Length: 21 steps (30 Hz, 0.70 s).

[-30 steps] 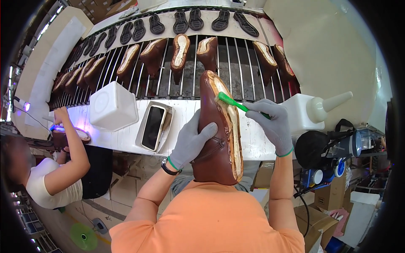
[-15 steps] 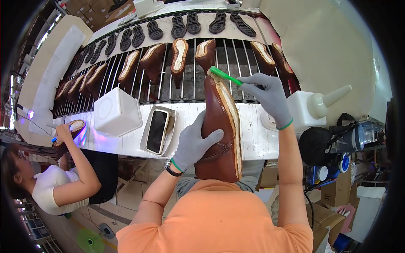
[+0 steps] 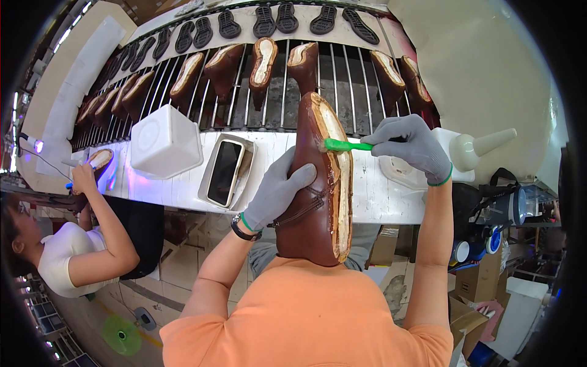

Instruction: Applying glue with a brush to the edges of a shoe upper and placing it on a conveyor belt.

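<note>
Left hand [image 3: 278, 196], grey-gloved, fingers wrapped and clamped on the side of a brown boot upper [image 3: 318, 183] at centre frame; the boot is held sole side up, toe pointing toward the top of the frame, its pale underside facing right. Right hand [image 3: 413, 147], also grey-gloved, fingers closed around the handle of a green brush [image 3: 345, 145]; the bristle end touches the pale underside near the boot's toe half. Below the boot, the white tabletop [image 3: 379, 189] runs across mid frame. On it, left of the boot: a shallow metal tray [image 3: 211, 192] with a dark slab in it, just beside the left hand, and further left a white square container [image 3: 164, 140]. Right of the brush hand: a white squeeze bottle [image 3: 483, 147] with a cone nozzle, lying on its side. Behind the tabletop, upper frame: a barred conveyor rack [image 3: 348, 73] carrying a row of brown shoes, with black outsoles [image 3: 275, 18] above them. Lower left of frame: another person [image 3: 73, 257] in a white top, one hand on a shoe under violet light.
</note>
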Each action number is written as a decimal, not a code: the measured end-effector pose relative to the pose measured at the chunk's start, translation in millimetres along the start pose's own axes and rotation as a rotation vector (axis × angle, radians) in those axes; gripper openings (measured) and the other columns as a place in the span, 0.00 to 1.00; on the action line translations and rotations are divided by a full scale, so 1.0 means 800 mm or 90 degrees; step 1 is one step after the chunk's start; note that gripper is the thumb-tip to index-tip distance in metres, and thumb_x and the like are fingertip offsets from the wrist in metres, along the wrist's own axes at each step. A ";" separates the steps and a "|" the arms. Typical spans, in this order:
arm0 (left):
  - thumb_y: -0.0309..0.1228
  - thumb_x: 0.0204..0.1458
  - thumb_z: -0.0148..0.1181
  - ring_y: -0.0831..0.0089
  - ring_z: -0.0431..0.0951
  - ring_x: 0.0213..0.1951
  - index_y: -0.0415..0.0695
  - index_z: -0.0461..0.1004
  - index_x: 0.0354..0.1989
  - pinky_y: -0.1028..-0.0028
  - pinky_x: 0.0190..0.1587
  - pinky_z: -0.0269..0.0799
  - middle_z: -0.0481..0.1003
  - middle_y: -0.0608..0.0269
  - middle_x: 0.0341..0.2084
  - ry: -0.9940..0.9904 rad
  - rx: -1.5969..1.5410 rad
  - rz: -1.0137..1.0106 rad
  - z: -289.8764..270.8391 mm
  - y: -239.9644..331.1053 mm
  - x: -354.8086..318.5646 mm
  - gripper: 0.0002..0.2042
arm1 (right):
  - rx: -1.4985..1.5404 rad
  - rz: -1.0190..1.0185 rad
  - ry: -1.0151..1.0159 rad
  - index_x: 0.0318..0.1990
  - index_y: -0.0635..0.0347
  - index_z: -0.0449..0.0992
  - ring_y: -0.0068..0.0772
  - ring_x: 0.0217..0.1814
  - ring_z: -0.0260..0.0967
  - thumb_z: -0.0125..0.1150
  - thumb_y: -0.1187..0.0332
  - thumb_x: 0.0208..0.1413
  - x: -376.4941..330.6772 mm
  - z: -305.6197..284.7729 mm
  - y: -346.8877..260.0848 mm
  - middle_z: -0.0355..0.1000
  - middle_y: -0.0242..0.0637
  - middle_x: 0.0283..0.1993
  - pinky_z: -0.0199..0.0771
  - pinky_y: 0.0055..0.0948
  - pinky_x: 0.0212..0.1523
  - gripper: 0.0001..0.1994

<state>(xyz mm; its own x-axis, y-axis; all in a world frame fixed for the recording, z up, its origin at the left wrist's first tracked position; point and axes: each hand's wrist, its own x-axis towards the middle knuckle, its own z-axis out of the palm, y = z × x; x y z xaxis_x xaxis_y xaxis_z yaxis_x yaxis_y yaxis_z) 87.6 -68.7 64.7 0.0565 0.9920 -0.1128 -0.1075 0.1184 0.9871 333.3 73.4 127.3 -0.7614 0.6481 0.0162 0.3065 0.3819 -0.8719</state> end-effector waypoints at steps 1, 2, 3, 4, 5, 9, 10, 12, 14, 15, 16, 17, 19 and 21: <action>0.41 0.59 0.57 0.76 0.73 0.46 0.35 0.66 0.58 0.74 0.53 0.68 0.74 0.60 0.46 0.001 -0.004 -0.003 0.001 0.000 0.000 0.25 | 0.002 0.002 -0.013 0.39 0.63 0.84 0.17 0.31 0.69 0.69 0.75 0.46 -0.003 -0.001 0.000 0.78 0.33 0.29 0.66 0.21 0.32 0.11; 0.41 0.59 0.57 0.76 0.72 0.47 0.35 0.66 0.58 0.74 0.53 0.67 0.74 0.60 0.46 0.000 -0.032 0.002 0.003 -0.002 0.001 0.25 | 0.002 0.006 -0.016 0.39 0.63 0.84 0.17 0.31 0.69 0.69 0.75 0.46 -0.007 0.000 -0.001 0.78 0.33 0.29 0.66 0.21 0.32 0.11; 0.42 0.60 0.56 0.76 0.72 0.47 0.35 0.66 0.58 0.74 0.54 0.67 0.74 0.60 0.47 0.001 -0.058 0.008 0.002 -0.002 0.001 0.25 | 0.003 0.013 -0.025 0.39 0.63 0.84 0.18 0.31 0.70 0.69 0.76 0.45 -0.009 0.002 -0.002 0.78 0.34 0.29 0.67 0.22 0.33 0.11; 0.42 0.60 0.55 0.76 0.72 0.48 0.34 0.65 0.59 0.74 0.54 0.67 0.74 0.60 0.47 0.012 -0.059 0.017 0.002 -0.007 0.003 0.26 | 0.003 0.021 -0.034 0.39 0.63 0.84 0.19 0.31 0.71 0.69 0.76 0.45 -0.011 0.004 -0.002 0.78 0.35 0.29 0.68 0.22 0.33 0.10; 0.42 0.60 0.55 0.76 0.72 0.48 0.34 0.65 0.59 0.74 0.54 0.67 0.74 0.60 0.47 0.014 -0.061 0.016 0.001 -0.008 0.003 0.26 | 0.004 0.023 -0.037 0.39 0.63 0.84 0.19 0.31 0.71 0.69 0.76 0.45 -0.014 0.007 0.000 0.78 0.35 0.29 0.68 0.22 0.33 0.10; 0.42 0.61 0.55 0.76 0.72 0.48 0.34 0.65 0.59 0.74 0.54 0.66 0.74 0.60 0.48 0.043 -0.062 0.034 -0.005 -0.010 0.003 0.26 | 0.047 -0.003 -0.077 0.39 0.64 0.84 0.22 0.31 0.73 0.71 0.76 0.45 -0.024 0.019 0.010 0.79 0.36 0.30 0.69 0.23 0.34 0.10; 0.43 0.61 0.54 0.76 0.72 0.48 0.34 0.65 0.59 0.74 0.55 0.66 0.74 0.60 0.48 0.044 -0.057 0.047 -0.006 -0.011 0.005 0.26 | 0.044 -0.022 -0.102 0.39 0.64 0.84 0.23 0.31 0.73 0.72 0.76 0.45 -0.027 0.021 0.010 0.79 0.37 0.30 0.69 0.23 0.34 0.11; 0.43 0.61 0.54 0.76 0.72 0.48 0.34 0.65 0.59 0.74 0.55 0.66 0.74 0.60 0.48 0.049 -0.069 0.052 -0.008 -0.013 0.007 0.26 | 0.068 -0.021 -0.122 0.39 0.64 0.84 0.24 0.31 0.73 0.72 0.76 0.45 -0.036 0.029 0.008 0.79 0.37 0.30 0.69 0.23 0.34 0.11; 0.44 0.62 0.54 0.76 0.72 0.49 0.34 0.65 0.60 0.74 0.55 0.66 0.74 0.60 0.49 0.057 -0.082 0.061 -0.010 -0.011 0.007 0.26 | 0.111 -0.033 -0.148 0.39 0.64 0.84 0.25 0.30 0.73 0.73 0.76 0.44 -0.044 0.037 0.008 0.79 0.37 0.30 0.69 0.24 0.33 0.11; 0.44 0.62 0.54 0.76 0.72 0.49 0.34 0.65 0.60 0.74 0.55 0.66 0.74 0.60 0.49 0.058 -0.084 0.059 -0.011 -0.010 0.007 0.26 | 0.111 -0.031 -0.150 0.39 0.64 0.84 0.25 0.30 0.73 0.73 0.76 0.44 -0.047 0.038 0.005 0.79 0.37 0.30 0.69 0.24 0.33 0.11; 0.44 0.62 0.54 0.76 0.72 0.49 0.34 0.65 0.60 0.74 0.55 0.66 0.73 0.60 0.49 0.051 -0.086 0.063 -0.012 -0.009 0.008 0.26 | 0.112 -0.020 -0.182 0.39 0.64 0.84 0.24 0.30 0.73 0.73 0.76 0.45 -0.051 0.038 0.000 0.79 0.37 0.29 0.69 0.24 0.32 0.11; 0.43 0.62 0.53 0.76 0.72 0.49 0.34 0.65 0.60 0.74 0.55 0.66 0.73 0.60 0.49 0.044 -0.088 0.066 -0.013 -0.009 0.009 0.26 | 0.113 -0.009 -0.213 0.39 0.64 0.84 0.24 0.30 0.73 0.73 0.76 0.45 -0.052 0.037 -0.006 0.78 0.36 0.29 0.69 0.24 0.32 0.11; 0.43 0.62 0.53 0.76 0.72 0.49 0.34 0.65 0.60 0.74 0.55 0.66 0.73 0.60 0.49 0.050 -0.077 0.064 -0.013 -0.012 0.010 0.26 | 0.102 -0.009 -0.220 0.39 0.65 0.84 0.24 0.30 0.73 0.73 0.76 0.45 -0.051 0.037 -0.008 0.78 0.36 0.29 0.70 0.23 0.32 0.12; 0.43 0.62 0.52 0.76 0.72 0.49 0.34 0.65 0.60 0.74 0.55 0.66 0.73 0.60 0.49 0.056 -0.066 0.062 -0.011 -0.013 0.010 0.25 | 0.095 -0.021 -0.069 0.40 0.65 0.84 0.23 0.30 0.73 0.72 0.76 0.45 -0.045 0.041 0.002 0.78 0.36 0.28 0.69 0.24 0.32 0.12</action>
<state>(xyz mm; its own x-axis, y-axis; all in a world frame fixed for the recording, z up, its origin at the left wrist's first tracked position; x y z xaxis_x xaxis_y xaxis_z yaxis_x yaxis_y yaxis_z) 80.8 -61.8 52.2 -0.0459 0.9984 -0.0319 -0.2102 0.0215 0.9774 342.3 29.0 109.5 -0.8290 0.5593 0.0009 0.1976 0.2945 -0.9350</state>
